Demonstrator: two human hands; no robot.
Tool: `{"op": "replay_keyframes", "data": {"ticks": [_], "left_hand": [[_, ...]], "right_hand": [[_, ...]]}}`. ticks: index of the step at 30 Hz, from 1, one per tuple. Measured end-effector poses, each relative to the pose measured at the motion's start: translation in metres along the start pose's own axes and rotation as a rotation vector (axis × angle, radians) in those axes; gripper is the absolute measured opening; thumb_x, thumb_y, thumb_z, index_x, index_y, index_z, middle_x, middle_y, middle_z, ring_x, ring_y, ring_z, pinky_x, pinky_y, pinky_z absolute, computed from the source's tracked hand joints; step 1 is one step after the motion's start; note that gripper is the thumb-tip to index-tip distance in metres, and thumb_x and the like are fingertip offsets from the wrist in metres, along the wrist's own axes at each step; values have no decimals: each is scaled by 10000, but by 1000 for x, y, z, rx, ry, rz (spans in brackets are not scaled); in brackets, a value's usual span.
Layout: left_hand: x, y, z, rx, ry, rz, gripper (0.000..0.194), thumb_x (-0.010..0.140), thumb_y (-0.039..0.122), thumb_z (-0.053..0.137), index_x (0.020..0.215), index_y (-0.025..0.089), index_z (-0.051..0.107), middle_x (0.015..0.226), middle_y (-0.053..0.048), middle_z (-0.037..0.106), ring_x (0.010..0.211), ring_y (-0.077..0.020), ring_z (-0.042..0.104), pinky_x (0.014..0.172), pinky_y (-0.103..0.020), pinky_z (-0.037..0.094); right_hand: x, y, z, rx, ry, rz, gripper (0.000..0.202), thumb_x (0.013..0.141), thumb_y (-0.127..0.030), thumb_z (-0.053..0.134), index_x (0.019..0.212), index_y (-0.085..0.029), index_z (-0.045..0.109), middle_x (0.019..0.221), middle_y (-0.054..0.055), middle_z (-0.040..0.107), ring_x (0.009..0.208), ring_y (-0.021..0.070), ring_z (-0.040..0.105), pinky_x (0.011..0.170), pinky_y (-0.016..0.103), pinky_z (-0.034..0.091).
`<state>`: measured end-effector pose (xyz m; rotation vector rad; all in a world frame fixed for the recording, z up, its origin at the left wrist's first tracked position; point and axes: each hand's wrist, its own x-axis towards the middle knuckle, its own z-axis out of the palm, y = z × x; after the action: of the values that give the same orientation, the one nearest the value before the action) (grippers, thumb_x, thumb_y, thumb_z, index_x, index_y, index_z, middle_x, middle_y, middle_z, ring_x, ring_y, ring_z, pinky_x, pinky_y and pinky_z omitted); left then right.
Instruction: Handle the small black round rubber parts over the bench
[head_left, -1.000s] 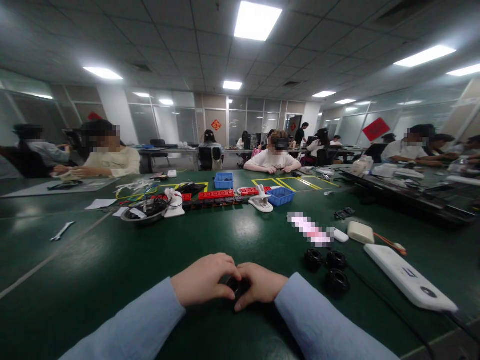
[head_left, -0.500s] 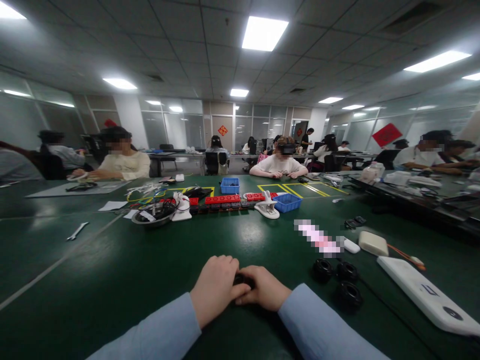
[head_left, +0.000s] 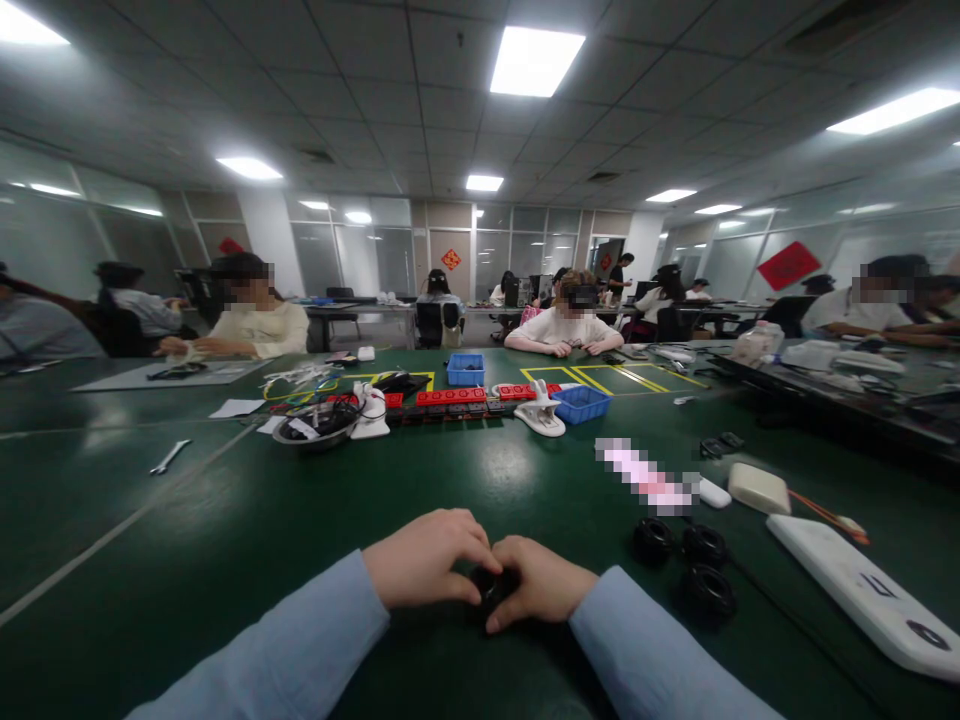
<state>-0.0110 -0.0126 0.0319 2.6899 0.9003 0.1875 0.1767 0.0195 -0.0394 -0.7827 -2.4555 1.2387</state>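
A small round black part (head_left: pixel 491 588) is between my two hands, low over the green table (head_left: pixel 315 520). My right hand (head_left: pixel 541 580) wraps round its right side, thumb in front. My left hand (head_left: pixel 427 562) curves over its left side with fingertips and thumb touching or very near it; the fingers hide part of it. To the right of my hands lie three black rings, one at the left (head_left: pixel 653 540), one at the back (head_left: pixel 704 546) and one in front (head_left: pixel 709 592).
A long white device (head_left: pixel 855 590), a cream box (head_left: pixel 758 489) and a black cable are at the right. Ahead stand a metal bowl (head_left: pixel 315 440), white clips, red strips and blue bins (head_left: pixel 582 406). A wrench (head_left: pixel 171 457) lies left. People sit across the table.
My left hand has shifted left and its thumb has opened away from the right hand, showing more of the black part. The whole view has shifted slightly.
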Motion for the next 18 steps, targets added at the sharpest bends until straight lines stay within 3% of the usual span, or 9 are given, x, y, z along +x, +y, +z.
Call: {"op": "replay_keyframes", "data": {"ticks": [4,7,12,15,18], "left_hand": [[2,6,3,80,36,-110,312,676,330,744,961,234,661,910,-9,654,892,-191,569,769,-282,426],[6,16,9,188,93,-266,301,659,400,739,851,183,657,829,-26,643,837,-210,570,715,-298,422],[13,31,21,338,172,-498,396,683,523,666,746,136,612,759,-63,619,748,-234,566,650,-327,411],[11,30,20,347,190,-485,463,699,598,604,766,140,611,757,-65,616,752,-244,562,677,-358,412],[5,21,8,262,203,-367,425,736,561,591,878,162,619,856,-56,616,828,-235,555,739,-361,412]], "right_hand": [[0,-3,3,4,28,30,352,563,-332,772,857,-177,656,736,-25,598,677,142,546,613,234,405],[1,-9,7,-87,132,100,447,523,-307,796,917,-178,628,805,-6,613,720,160,547,639,249,402],[3,-16,8,-196,196,177,417,525,-328,794,856,-166,599,777,3,602,692,154,527,593,240,372],[2,-17,7,-217,179,191,382,532,-349,789,790,-162,578,711,-15,574,633,134,502,537,224,339],[1,-17,5,-214,170,182,364,538,-343,790,765,-163,569,691,-27,560,623,129,497,523,218,330]]}}
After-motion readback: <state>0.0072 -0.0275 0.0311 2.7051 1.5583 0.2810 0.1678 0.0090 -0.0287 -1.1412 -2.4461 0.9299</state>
